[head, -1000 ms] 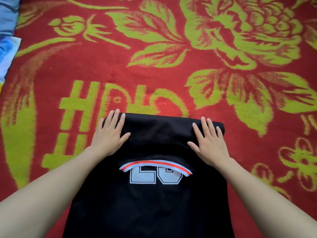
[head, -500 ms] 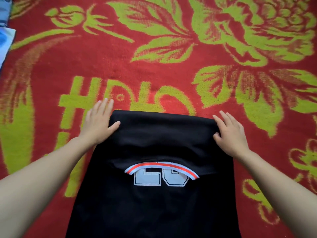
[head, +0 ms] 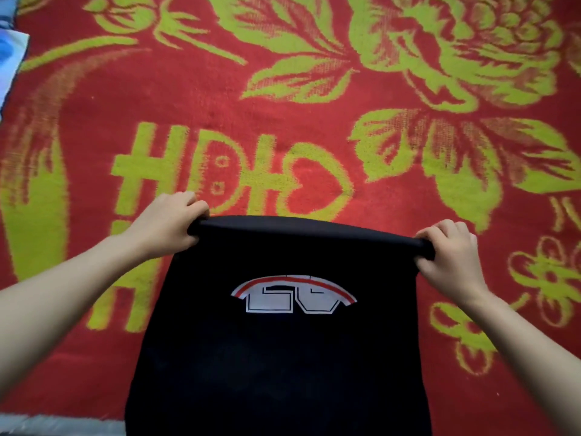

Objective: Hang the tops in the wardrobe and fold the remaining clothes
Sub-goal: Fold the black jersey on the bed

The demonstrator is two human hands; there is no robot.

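Note:
A black garment (head: 283, 366) with a white and red printed number lies folded lengthwise on the red blanket, running from the bottom edge up to mid-frame. My left hand (head: 166, 225) grips its far left corner with curled fingers. My right hand (head: 449, 256) grips the far right corner the same way. The far folded edge is lifted a little off the blanket between the two hands.
The red blanket (head: 283, 136) with green flowers and lettering covers nearly the whole view. Blue and white fabric (head: 9, 55) shows at the top left edge. A grey strip (head: 63, 426) runs along the bottom left.
Both hands slid outward from lying flat on the garment to its far corners and closed on them. The far edge has risen off the blanket.

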